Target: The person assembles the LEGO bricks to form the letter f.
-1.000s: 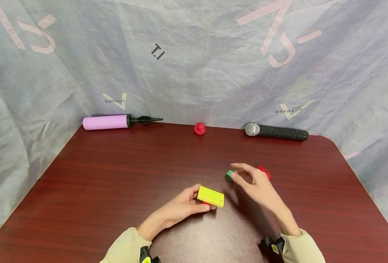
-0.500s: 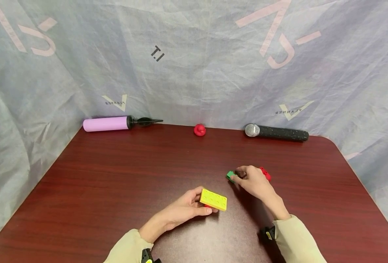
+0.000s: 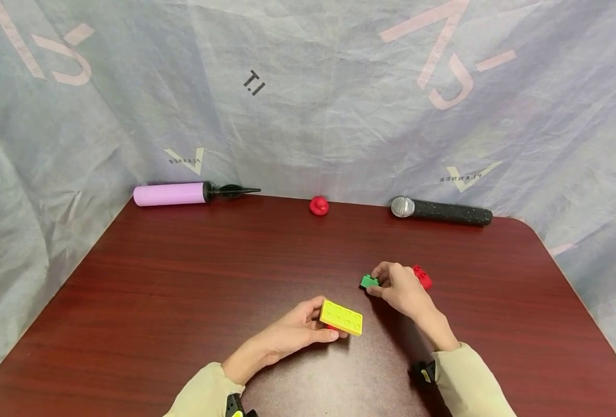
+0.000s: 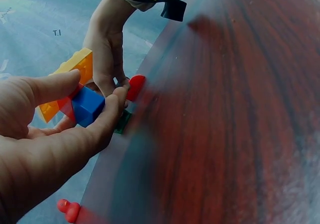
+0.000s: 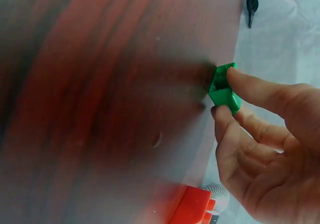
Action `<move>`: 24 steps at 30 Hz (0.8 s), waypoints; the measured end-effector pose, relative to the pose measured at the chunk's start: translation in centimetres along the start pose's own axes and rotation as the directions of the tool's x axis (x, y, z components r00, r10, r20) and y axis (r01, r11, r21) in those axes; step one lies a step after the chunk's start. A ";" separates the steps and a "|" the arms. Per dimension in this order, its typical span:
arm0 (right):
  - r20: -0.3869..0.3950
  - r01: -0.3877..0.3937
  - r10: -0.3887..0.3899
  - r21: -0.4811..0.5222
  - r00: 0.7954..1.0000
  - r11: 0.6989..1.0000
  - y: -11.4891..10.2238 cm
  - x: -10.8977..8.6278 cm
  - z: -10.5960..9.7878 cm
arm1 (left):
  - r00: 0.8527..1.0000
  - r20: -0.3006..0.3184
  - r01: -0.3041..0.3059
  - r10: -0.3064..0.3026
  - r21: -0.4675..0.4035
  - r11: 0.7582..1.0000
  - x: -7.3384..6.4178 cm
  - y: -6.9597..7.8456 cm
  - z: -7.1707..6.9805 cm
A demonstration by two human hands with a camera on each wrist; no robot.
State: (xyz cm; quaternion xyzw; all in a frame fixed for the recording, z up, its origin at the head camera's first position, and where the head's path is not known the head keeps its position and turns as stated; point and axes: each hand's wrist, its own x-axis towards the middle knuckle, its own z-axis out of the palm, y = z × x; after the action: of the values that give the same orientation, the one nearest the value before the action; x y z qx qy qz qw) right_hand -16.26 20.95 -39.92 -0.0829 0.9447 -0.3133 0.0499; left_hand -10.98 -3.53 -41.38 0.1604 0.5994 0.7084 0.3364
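1. Head view: here's the left hand [image 3: 298,327], fingers gripping a yellow-topped stack [image 3: 342,317] above the desk [image 3: 193,278]; over there the right hand [image 3: 405,291] pinches the green brick [image 3: 369,281], resting or lifted, I can't tell, near a red brick [image 3: 422,277].
2. Left wrist: fingers clasp the stack, blue brick [image 4: 88,106] and red piece [image 4: 65,107] showing; light, stiff plastic, I'd judge, best held by the sides.
3. Right wrist: fingers squeeze green by its sides, a sound hold, I'd say; small, smooth, perhaps slippery, hardly fragile.
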 end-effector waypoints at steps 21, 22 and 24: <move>0.108 0.074 -0.139 0.465 0.984 0.882 -2.0 -3.0 -0.4 | 1.000 -0.009 -0.015 0.015 0.002 1.000 0.2 -0.1 -0.2; 0.111 0.077 -0.147 0.480 0.983 0.874 -2.3 -3.1 -0.4 | 1.000 -0.011 -0.013 0.013 0.002 1.000 0.2 -0.1 -0.2; 0.111 0.092 -0.167 0.491 0.980 0.866 -2.9 -3.4 -0.5 | 1.000 -0.013 -0.011 0.011 0.003 1.000 0.1 -0.1 -0.2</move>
State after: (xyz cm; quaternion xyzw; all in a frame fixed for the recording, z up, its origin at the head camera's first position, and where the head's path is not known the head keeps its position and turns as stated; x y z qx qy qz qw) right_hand -12.65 19.63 -37.62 -0.1543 0.8222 -0.5350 0.1184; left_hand -11.16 -3.55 -41.52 0.1595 0.6017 0.7106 0.3281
